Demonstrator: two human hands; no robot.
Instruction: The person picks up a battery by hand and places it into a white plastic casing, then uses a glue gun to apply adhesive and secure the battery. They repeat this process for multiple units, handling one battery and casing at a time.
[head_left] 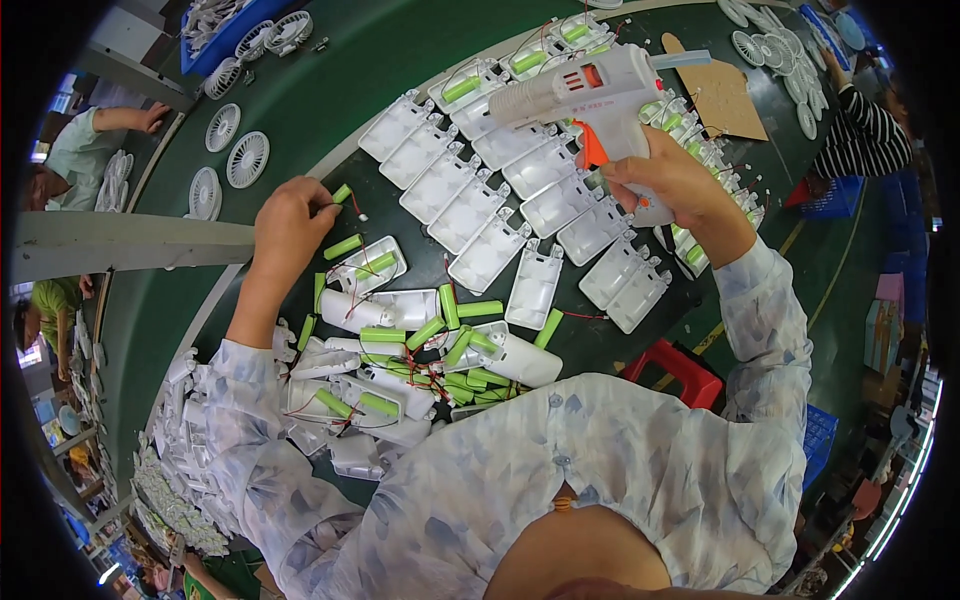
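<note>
Pinching 1 green battery point(342, 193) between thumb and fingertips, the left hand point(293, 222) keeps only a narrow gap, filled by that cell. The right hand point(680, 180) wraps around the handle of a glue gun point(590, 92), its fingers near the orange trigger point(592, 146). The battery is a short cylinder with thin wires and a small white connector point(362, 216); the gun is pale, ribbed at its nose, with a translucent stick point(683, 59) in its rear. The battery juts to the right of the left fingertips; the gun's body rises on the far side of the right hand, nose pointing left. Between the hands lie rows of white casings point(467, 214). Nearer, loose green cells point(426, 332) are heaped among more casings.
</note>
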